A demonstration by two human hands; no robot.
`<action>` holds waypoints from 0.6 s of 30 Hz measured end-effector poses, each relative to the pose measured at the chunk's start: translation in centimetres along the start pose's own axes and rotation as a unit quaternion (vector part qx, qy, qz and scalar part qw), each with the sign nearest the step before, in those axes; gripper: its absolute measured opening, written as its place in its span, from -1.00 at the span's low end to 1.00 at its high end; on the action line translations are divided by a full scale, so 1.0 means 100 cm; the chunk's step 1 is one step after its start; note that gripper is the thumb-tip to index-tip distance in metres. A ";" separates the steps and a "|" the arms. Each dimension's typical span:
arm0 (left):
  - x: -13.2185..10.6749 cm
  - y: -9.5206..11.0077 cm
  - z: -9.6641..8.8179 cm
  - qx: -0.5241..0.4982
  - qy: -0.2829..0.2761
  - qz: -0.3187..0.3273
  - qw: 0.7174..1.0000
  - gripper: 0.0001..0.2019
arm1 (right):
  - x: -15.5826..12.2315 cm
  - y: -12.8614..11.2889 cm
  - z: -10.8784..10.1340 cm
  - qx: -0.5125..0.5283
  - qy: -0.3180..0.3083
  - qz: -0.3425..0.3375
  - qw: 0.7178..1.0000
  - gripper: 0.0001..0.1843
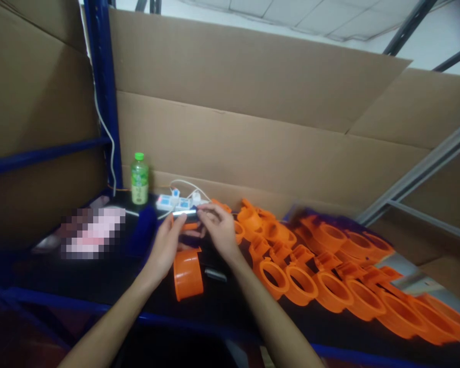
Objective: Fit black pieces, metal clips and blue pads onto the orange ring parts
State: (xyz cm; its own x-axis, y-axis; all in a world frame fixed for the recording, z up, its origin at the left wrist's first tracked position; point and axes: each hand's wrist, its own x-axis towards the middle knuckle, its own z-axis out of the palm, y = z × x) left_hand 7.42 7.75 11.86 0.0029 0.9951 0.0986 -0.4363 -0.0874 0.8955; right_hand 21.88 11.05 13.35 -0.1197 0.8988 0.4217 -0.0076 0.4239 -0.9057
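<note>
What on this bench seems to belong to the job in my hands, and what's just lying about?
Likely part of the job:
orange part at your left hand
bright strip between your fingers
matching orange parts lined up to the right

Probably just lying about:
green-capped bottle
white power strip with plugs

Small grey object on the bench: can't tell.

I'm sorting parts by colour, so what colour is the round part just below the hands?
The round part is orange, shown best in the head view.
</note>
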 end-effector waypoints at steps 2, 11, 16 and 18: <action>-0.001 0.003 0.000 -0.020 0.010 0.002 1.000 -0.54 | -0.002 -0.005 -0.003 0.012 -0.049 0.008 0.999 -0.59; -0.009 0.022 -0.001 -0.105 -0.045 -0.123 0.986 -0.52 | -0.001 -0.006 -0.020 0.035 -0.080 0.029 0.996 -0.50; -0.007 0.024 -0.008 -0.121 -0.081 -0.191 0.971 -0.51 | -0.001 -0.002 -0.018 0.054 -0.099 0.020 0.993 -0.52; -0.005 0.024 -0.010 -0.117 -0.087 -0.193 0.970 -0.51 | -0.002 0.000 -0.016 0.070 -0.108 0.025 0.991 -0.48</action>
State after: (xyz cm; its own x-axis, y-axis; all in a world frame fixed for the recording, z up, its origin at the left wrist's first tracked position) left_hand 5.50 7.09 13.52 0.3490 0.9273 -0.1355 -0.5642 0.3234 0.7597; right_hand 23.49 11.06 13.37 -0.3321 0.8671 0.3711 -0.1317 0.3470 -0.9286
